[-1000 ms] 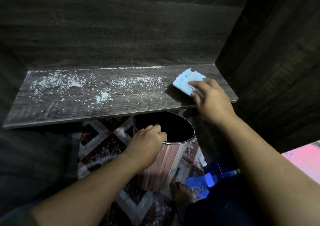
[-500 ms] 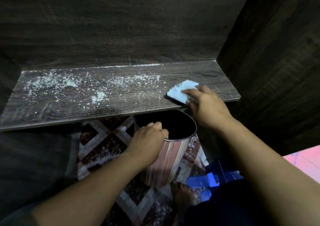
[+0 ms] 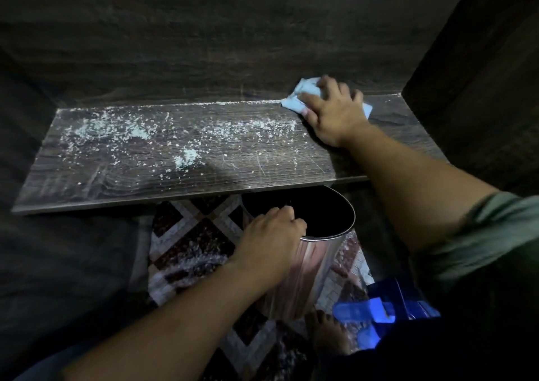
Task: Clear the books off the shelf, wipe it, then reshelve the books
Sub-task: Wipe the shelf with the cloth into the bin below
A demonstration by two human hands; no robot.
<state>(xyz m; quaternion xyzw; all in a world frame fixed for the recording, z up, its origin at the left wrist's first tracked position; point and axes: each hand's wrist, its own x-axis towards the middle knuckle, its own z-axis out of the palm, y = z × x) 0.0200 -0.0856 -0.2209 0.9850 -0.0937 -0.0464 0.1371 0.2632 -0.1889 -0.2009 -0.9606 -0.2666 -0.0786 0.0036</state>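
A dark wood shelf carries no books; white dust and crumbs are scattered over its left and middle. My right hand presses a light blue cloth flat against the shelf's back edge near the right end, fingers spread over it. Below the shelf's front edge my left hand grips the rim of a shiny metal bin, which tilts toward the shelf with its dark mouth upward. No books are in view.
A dark side panel walls the shelf on the right and a dark back panel rises behind it. A patterned rug covers the floor below. Something blue lies by my bare foot at lower right.
My right hand has carried the cloth from the shelf's front edge above the bin back to the rear edge. My left hand keeps its hold on the bin rim.
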